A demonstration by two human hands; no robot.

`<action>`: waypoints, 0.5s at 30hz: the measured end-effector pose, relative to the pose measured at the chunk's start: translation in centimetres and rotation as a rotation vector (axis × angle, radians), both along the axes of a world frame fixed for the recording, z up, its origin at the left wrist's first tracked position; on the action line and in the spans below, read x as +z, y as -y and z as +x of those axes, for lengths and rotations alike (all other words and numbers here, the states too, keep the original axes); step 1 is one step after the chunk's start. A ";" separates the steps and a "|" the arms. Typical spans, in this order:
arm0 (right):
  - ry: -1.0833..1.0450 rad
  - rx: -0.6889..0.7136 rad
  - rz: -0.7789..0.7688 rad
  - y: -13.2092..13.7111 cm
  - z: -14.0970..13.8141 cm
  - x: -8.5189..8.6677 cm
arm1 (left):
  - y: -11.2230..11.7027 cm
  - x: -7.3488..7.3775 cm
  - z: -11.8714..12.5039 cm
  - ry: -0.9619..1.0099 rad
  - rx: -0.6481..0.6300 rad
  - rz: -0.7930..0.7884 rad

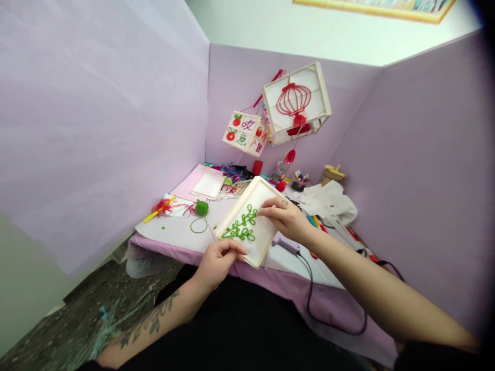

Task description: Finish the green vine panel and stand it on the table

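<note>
My left hand (220, 260) is closed on the lower edge of a wood-framed white panel (263, 196), which it holds tilted above the table's front edge. A sprig of leaves shaped from green yarn (242, 226) lies on the panel's white face. My right hand (284, 219) reaches over the panel from the right, its fingers pinched at the tip of an upper leaf. Whatever is between those fingertips is too small to make out. A ball of green yarn (201, 207) with a loose loop rests on the table left of the panel.
A purple glue gun (286, 244) with a black cord lies right of the panel. Two decorated lanterns, a large one (296, 103) and a smaller one (245, 133), hang at the back. Crumpled white cloth (328, 201), a yellow stick (159, 208) and another white panel (209, 185) occupy the table.
</note>
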State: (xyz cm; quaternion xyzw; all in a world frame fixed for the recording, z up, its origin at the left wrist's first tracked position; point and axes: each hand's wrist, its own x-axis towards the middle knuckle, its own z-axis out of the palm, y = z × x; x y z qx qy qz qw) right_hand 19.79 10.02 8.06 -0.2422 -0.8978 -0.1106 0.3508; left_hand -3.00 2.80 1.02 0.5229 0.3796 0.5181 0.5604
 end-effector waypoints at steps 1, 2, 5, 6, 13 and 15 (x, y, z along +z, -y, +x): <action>-0.014 0.002 -0.009 0.0 0.0 0.0 | 0.0 0.0 0.0 0.000 0.001 0.000; -0.032 0.008 -0.017 0.0 0.1 0.1 | 0.0 0.0 0.0 0.000 0.001 -0.001; -0.099 0.034 -0.047 0.4 0.0 0.3 | 0.0 -0.1 0.0 0.004 -0.001 -0.003; -0.118 0.043 -0.057 0.6 -0.1 0.4 | 0.0 -0.1 0.0 0.006 -0.002 -0.003; -0.079 0.038 -0.077 1.1 -0.5 0.4 | -0.1 -0.2 -0.1 0.018 -0.007 -0.003; -0.066 0.019 -0.083 1.0 -0.5 0.2 | -0.1 -0.2 0.0 0.022 -0.007 -0.003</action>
